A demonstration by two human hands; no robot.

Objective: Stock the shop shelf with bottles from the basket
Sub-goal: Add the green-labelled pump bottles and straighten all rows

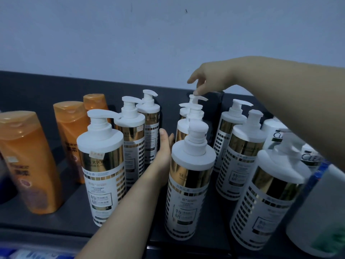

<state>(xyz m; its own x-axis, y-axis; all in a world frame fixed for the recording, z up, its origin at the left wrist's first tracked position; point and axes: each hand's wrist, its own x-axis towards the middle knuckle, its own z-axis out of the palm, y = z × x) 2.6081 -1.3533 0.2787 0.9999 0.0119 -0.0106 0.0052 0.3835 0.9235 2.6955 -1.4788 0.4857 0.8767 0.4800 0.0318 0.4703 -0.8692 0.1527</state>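
White pump bottles with gold bands stand in three rows on the dark shelf [61, 217]. The left row starts with a front bottle [101, 165], the middle row with a front bottle [188, 186], the right row with a front bottle [265, 200]. My left hand [164, 152] reaches into the gap between the left and middle rows, fingers straight, lying against the middle row's second bottle [182, 130]. My right hand [207, 79] hovers over the back of the middle row, a fingertip resting on the rear bottle's pump head [198, 99]. No basket is in view.
Three orange flip-cap bottles [29, 161] stand at the left of the shelf. White CLEAR bottles [276, 135] and a pale bottle with a blue top [317, 200] crowd the right edge. A pale wall rises behind the shelf. Blue packaging [28, 255] shows below the shelf's front lip.
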